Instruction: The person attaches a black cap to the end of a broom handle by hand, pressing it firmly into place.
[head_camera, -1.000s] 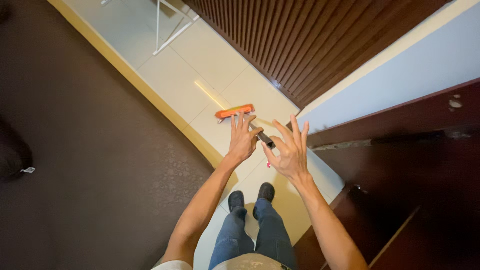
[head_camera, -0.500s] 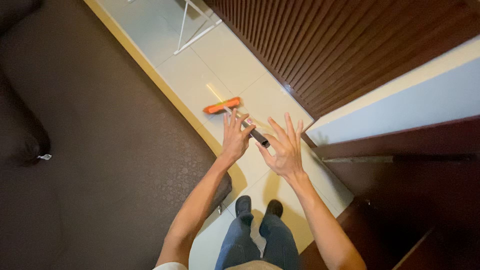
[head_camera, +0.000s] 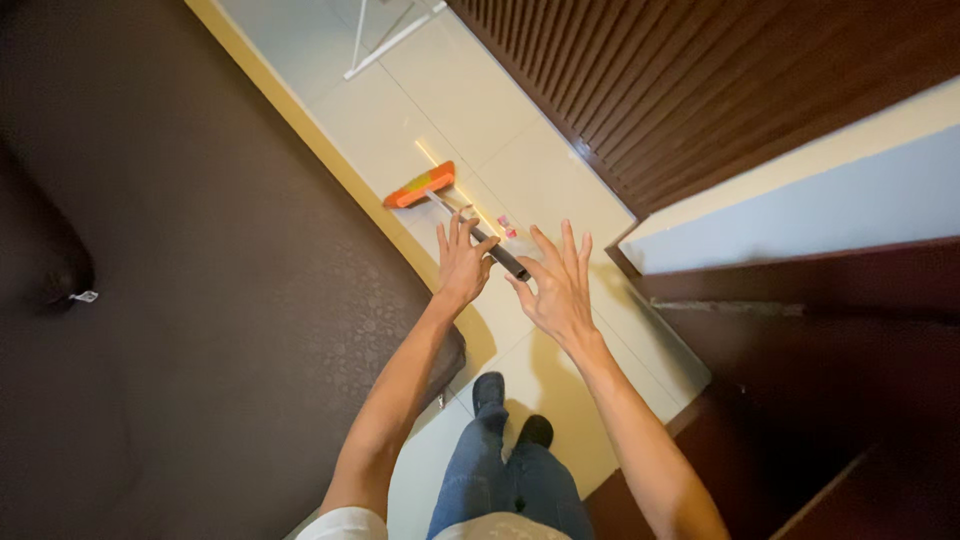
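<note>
Left hand (head_camera: 462, 268) and right hand (head_camera: 556, 290): fingers spread wide, gripping nothing. Broom handle (head_camera: 500, 255): between both palms, touching or apart not discernible. Orange broom head (head_camera: 420, 185): beyond the left hand, on pale tiled floor (head_camera: 520, 170).

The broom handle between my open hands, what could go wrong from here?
1. Both hands, left hand and right hand, have fingers spread, so the dark broom handle looks loosely held and could slip and drop onto the tiled floor.
2. The orange broom head sits right at the edge of the dark mattress and might snag on it.
</note>
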